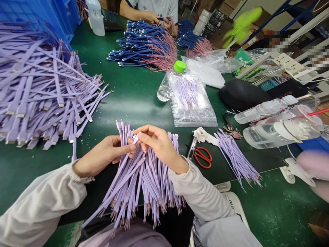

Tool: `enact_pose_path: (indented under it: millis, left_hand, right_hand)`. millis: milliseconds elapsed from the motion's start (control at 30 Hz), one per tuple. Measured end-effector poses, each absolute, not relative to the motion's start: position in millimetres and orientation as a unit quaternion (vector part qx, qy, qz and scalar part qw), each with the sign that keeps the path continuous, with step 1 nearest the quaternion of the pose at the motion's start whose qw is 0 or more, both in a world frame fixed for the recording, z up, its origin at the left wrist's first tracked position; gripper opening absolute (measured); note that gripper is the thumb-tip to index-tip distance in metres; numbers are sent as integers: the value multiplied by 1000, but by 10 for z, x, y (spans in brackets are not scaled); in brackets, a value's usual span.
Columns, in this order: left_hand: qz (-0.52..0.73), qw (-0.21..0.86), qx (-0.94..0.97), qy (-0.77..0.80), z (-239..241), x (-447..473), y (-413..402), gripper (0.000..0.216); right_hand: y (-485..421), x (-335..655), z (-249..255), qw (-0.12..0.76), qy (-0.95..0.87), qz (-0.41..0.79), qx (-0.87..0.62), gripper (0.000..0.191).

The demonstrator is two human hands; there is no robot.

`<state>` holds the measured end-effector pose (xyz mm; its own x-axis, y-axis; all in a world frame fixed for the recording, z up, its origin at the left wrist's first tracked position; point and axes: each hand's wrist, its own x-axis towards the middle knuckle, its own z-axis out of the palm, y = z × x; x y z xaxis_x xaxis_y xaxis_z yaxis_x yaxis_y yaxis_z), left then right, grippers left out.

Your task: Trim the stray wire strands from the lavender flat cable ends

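My left hand (109, 151) is closed, thumb and fingers pinching a flat purple cable (124, 151) near its plug end. My right hand (160, 145) pinches the plug end beside it, fingertips almost meeting the left thumb. Under both hands lies a spread bundle of purple cables (147, 175), plugs pointing away from me and bare wire ends hanging over the table's near edge. A large heap of the same cables (38, 92) fills the left side. To the right of my right hand are orange-handled scissors (203, 157) and a smaller cable bundle (238, 157).
A zip bag (192, 99) holding purple cables lies beyond my hands, touching a green-capped bottle (166, 85). Bottles (272, 132) stand along the right. Across the green table (123, 106), a person (154, 13) handles blue cables (141, 44). A green fan (239, 27) is at back right.
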<state>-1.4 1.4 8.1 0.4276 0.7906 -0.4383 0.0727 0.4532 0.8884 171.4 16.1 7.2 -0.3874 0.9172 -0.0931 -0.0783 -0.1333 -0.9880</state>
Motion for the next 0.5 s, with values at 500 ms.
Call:
enact_pose_path:
  millis: [500]
  left_hand:
    - [222, 700, 491, 469, 89, -32, 18, 30]
  right_hand:
    - [160, 1737, 111, 402, -514, 648, -393, 14]
